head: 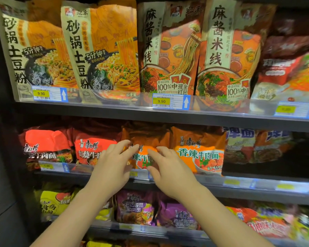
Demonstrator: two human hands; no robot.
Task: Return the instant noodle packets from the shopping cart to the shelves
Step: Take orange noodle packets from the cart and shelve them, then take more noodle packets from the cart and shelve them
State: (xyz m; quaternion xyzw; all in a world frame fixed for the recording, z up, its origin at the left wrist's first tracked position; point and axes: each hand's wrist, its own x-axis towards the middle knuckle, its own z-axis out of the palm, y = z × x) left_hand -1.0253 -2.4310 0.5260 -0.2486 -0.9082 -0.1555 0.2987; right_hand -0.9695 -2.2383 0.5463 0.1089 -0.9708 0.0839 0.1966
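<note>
An orange instant noodle packet (pixel 144 139) stands on the middle shelf (pixel 212 180), between a red packet (pixel 92 145) and another orange packet (pixel 198 150). My left hand (pixel 112 164) reaches to the packet's left side, fingers loosely bent with the tips on its front. My right hand (pixel 168 168) is at its lower right, fingers spread and lightly curved against the wrapper. Neither hand clearly grips it. The shopping cart is out of view.
Tall noodle bags (pixel 100 50) fill the top shelf behind price tags (pixel 170 101). Purple packets (pixel 137 209) and yellow packets (pixel 52 202) sit on the lower shelf. A dark gap (pixel 275 166) lies at the middle shelf's right. The cabinet's dark side wall (pixel 2 157) stands at left.
</note>
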